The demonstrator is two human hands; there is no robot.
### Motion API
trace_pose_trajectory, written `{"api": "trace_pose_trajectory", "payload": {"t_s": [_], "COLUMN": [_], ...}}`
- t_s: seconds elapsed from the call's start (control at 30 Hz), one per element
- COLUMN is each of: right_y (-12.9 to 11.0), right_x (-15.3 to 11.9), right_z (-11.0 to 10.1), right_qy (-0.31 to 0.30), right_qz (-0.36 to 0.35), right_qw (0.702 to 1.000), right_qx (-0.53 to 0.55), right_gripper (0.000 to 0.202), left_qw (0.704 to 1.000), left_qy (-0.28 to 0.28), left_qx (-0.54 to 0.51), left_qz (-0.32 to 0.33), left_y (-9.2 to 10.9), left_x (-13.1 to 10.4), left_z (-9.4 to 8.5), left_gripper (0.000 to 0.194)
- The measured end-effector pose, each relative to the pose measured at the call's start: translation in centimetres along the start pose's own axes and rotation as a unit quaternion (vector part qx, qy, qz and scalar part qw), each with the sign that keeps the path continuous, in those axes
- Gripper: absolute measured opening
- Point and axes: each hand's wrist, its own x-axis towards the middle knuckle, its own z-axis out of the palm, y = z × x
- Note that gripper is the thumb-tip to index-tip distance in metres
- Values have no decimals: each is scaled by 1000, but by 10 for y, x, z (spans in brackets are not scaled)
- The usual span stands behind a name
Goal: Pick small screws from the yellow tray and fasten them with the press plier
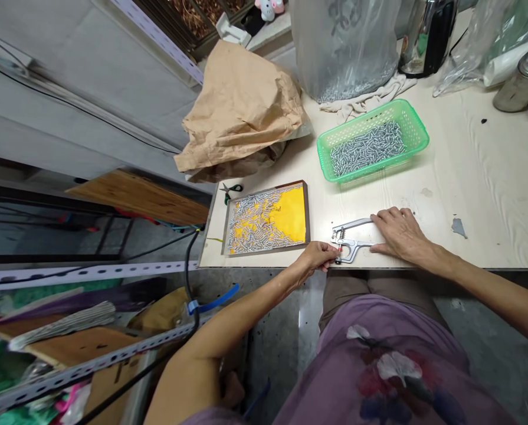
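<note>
A pair of silver snap-fastener pliers (354, 242) lies at the front edge of the table, jaws pointing left and handles spread apart. My right hand (399, 234) grips the handle ends, fingers on the upper one and thumb on the lower. At the jaws, my left hand (319, 256) is closed in a pinch; whatever small piece it holds is hidden by the fingertips. Left of the pliers sits a shallow tray (308, 206) with a yellow bottom and many small metal pins. Beyond the pliers stands a green basket (323, 159) holding more small metal pieces.
Small scissors (230, 190) lie by the tray's far left corner. A crumpled brown paper bag (246, 112) stands behind the tray. Along the back are a clear plastic bag (343, 53), a cloth (365, 101), a kettle (428, 38) and a metal jug (521, 82).
</note>
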Motion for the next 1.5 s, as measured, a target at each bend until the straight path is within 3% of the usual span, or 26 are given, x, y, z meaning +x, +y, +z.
{"api": "trace_pose_trajectory", "payload": {"t_s": [0.07,0.13,0.23,0.33,0.43,0.53,0.7,0.83,1.1,1.27,1.5], "right_y": [-1,-2,-5,-7,-3,7,19,20,10,7,3], "right_x": [1,1,0,-1,-4,-11,-18,-10,1,-4,-9], "right_z": [-2,-3,-6,-9,-9,-7,-4,-8,-12,-8,-3], "right_qy": [4,10,11,-4,-23,-11,-8,13,-18,-4,-2], "right_qz": [-5,-12,-18,-10,-15,-25,-20,-28,-54,-48,-49], "right_qw": [1000,1000,1000,1000,1000,999,999,999,998,998,999], "right_qx": [-5,-11,-22,-21,2,28,41,29,9,30,7], "right_gripper": [52,45,40,44,56,66,50,72,53,53,28], "left_qw": [997,975,877,784,746,740,741,738,760,744,735], "left_qy": [23,101,217,206,152,120,121,101,131,112,91], "left_qx": [66,167,309,395,442,481,531,542,493,488,505], "left_qz": [26,105,296,432,474,454,393,390,403,441,444], "left_y": [-3,-5,-4,5,18,26,35,39,31,40,45], "left_x": [-4,-9,-11,1,18,26,18,14,20,20,19], "left_z": [1,4,15,29,35,30,22,23,28,38,40], "left_gripper": [26,24,18,44,65,72,76,74,78,58,27]}}
